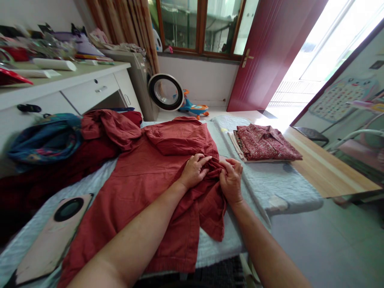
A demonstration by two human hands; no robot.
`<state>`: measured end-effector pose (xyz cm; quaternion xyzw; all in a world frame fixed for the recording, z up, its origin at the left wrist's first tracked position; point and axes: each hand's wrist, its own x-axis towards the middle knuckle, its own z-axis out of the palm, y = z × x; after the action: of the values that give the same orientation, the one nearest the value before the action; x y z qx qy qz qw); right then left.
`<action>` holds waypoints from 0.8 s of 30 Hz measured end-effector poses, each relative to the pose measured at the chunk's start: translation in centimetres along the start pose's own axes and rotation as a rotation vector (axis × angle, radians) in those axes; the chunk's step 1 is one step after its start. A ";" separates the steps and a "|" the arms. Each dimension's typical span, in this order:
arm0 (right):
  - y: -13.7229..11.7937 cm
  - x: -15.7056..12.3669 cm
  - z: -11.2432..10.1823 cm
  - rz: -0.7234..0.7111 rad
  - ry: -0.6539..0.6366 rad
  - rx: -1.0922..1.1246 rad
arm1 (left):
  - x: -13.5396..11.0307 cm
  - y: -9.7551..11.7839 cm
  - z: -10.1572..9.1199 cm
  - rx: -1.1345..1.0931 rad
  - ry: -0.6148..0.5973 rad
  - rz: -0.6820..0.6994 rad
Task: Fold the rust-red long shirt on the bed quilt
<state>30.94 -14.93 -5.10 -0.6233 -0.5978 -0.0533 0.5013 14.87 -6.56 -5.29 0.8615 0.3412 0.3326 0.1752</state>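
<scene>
A rust-red jacket lies spread over a pale blue cloth, one sleeve laid out toward the upper left. My left hand rests on the garment's right part, its fingers closed on bunched fabric. Just to the right, my right hand pinches the gathered edge of the same garment. Between the two hands the cloth is crumpled, and a loose flap hangs below them. The fingertips are partly hidden in the folds.
A folded red patterned garment lies at the right. A phone is at lower left. Dark red clothes and a blue printed cloth are heaped at left. Beyond are a washer's open door, a toy car and a red door.
</scene>
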 end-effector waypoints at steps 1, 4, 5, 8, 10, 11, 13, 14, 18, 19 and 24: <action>-0.3 -0.1 -0.2 -0.055 -0.032 -0.033 | -0.1 0.3 0.0 0.056 0.011 0.004; -0.9 -0.1 -0.5 -0.114 -0.154 -0.109 | -0.2 1.2 -0.3 0.167 0.030 0.032; -1.0 -0.2 -0.6 -0.106 -0.172 -0.137 | -0.1 1.4 -0.4 0.182 0.032 0.047; -0.9 -0.1 -0.5 -0.075 -0.173 -0.212 | 0.0 1.7 -0.6 0.143 0.021 0.122; -0.7 -0.2 -0.5 -0.069 -0.175 -0.244 | 0.0 1.6 -0.6 0.083 0.003 0.168; -0.6 -0.2 -0.5 -0.065 -0.181 -0.256 | 0.1 1.5 -0.5 0.057 -0.008 0.184; -0.5 -0.3 -0.5 -0.046 -0.193 -0.277 | 0.1 1.2 -0.4 0.020 -0.025 0.202; -0.5 -0.3 -0.5 -0.034 -0.198 -0.284 | 0.1 1.0 -0.2 0.006 -0.026 0.205; -0.6 -0.4 -0.6 -0.007 -0.211 -0.290 | 0.2 0.3 0.3 -0.032 -0.018 0.194; -0.6 -0.4 -0.7 -0.007 -0.212 -0.279 | 0.3 0.2 0.4 -0.029 -0.022 0.191; -0.3 -0.1 -0.8 0.016 -0.190 -0.078 | 0.4 0.1 0.6 -0.040 -0.034 0.157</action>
<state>31.10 -15.67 -4.59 -0.6494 -0.6350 -0.0130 0.4182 15.58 -6.36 -5.46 0.8874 0.2630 0.3376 0.1715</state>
